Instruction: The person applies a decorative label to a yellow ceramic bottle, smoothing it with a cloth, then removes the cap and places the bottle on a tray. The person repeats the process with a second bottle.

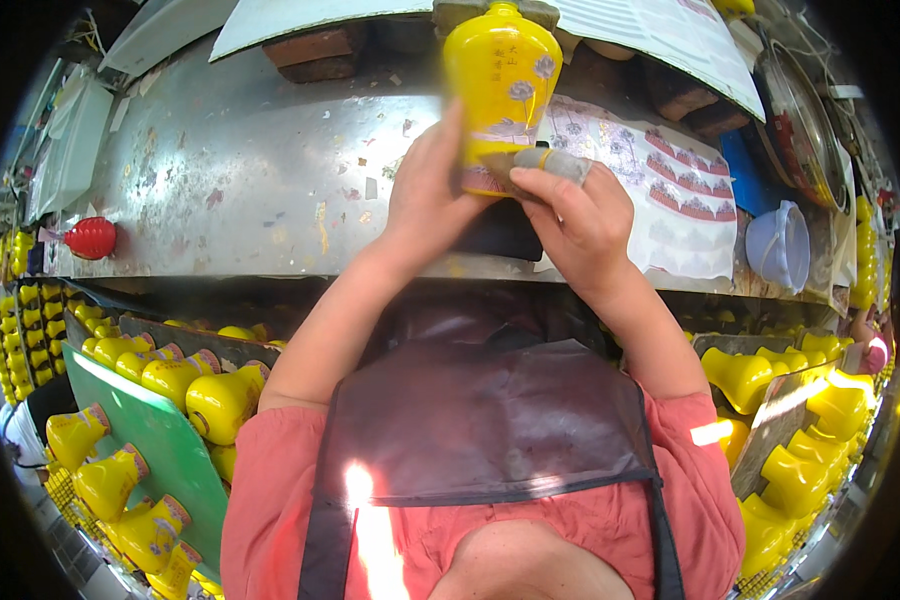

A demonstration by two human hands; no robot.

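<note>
A glossy yellow bottle (500, 75) with printed flowers and dark lettering stands out over the metal table, its narrow neck pointing to the far side. My left hand (432, 185), slightly blurred, is closed round the left side of its near end. At the right of that end, my right hand (580, 205) pinches a small brownish flat piece (500, 163) against the bottle's surface; its exact kind is unclear. Something grey (553, 163) wraps a finger of this hand. A band of patterned decoration runs along the bottle's near edge, partly hidden by my fingers.
Sheets of printed floral decals (685, 190) lie right of the bottle. A lavender bucket (778, 245) stands by the table's right edge, a red bottle (90, 238) at the left. Yellow bottles crowd a green board (150, 450) and racks (775, 420) on either side of me.
</note>
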